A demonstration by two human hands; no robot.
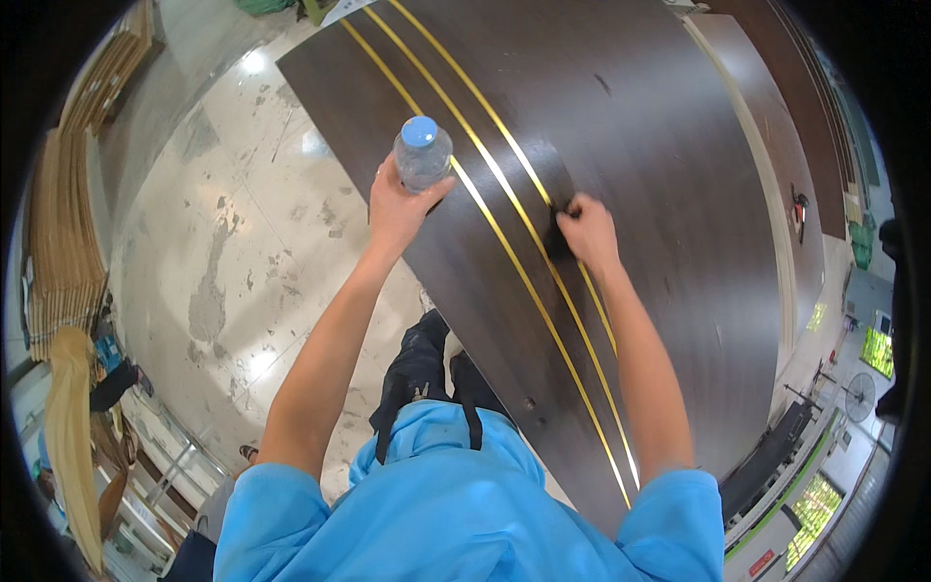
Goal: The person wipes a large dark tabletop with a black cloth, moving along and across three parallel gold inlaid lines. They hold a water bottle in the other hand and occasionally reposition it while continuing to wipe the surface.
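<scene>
My left hand (402, 206) is wrapped round a clear plastic bottle (424, 163) with a blue cap, held upright over the left edge of a dark brown wood-grain panel (669, 165). Three gold strips (504, 184) run lengthwise along this panel. With closed fingers, my right hand (589, 231) presses a black cloth (558, 238) onto the panel, across the rightmost strips. Part of the cloth is hidden under the fingers. Around it, the panel's surface looks slightly darker.
Stacked brown boards (63, 223) stand at the far left. A tool with red on it (799, 211) lies on another board at the right. Below the panel's left edge is a stained pale floor (233, 223). A fan (859, 397) and machinery stand at the lower right.
</scene>
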